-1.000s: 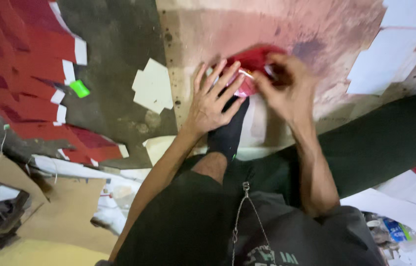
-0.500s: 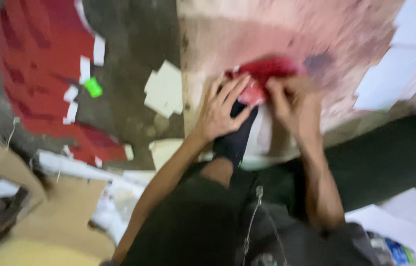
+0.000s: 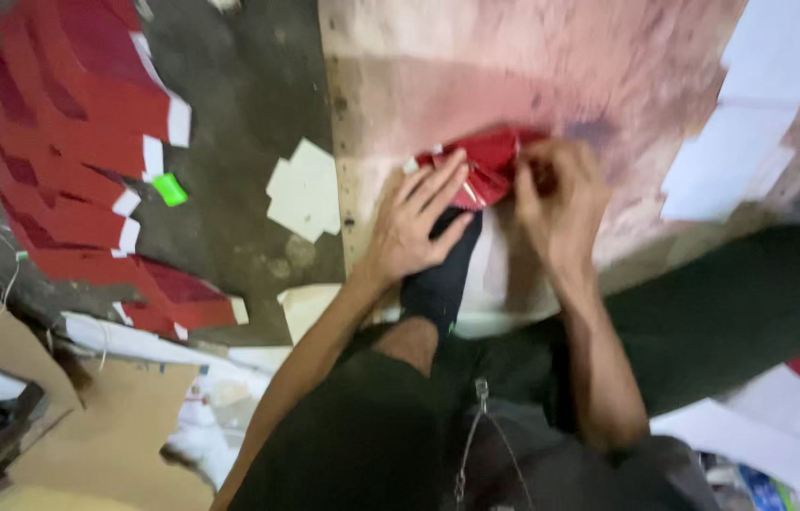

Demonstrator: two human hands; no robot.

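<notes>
While the frame is motion-blurred, counts hold: two hands, one red paper piece (image 3: 485,170) between them, just above frame centre. Left hand (image 3: 414,232) lies flat on it, fingers spread and extended, pressing its lower-left edge. Right hand (image 3: 561,203) has fingers curled in at the piece's right end, apparently pinching the edge, though the blur hides the exact grip. The piece is glossy red with a white strip along one side, and lies on a pale work board (image 3: 533,66) stained pink-red, occupying upper centre to upper right.

One stack of red sheets (image 3: 69,161) with white end tabs fans down the upper left to centre left, on grey concrete floor (image 3: 239,76). One small bright green tag (image 3: 170,189) sits just beside that stack. One off-white card cutout (image 3: 305,189) lies between the stack and the board. White sheets (image 3: 750,123) overlap at the upper right. Brown cardboard (image 3: 106,426) covers the lower left. A dark-socked foot (image 3: 443,274) rests on the board's lower edge, touching the left hand's thumb side.
</notes>
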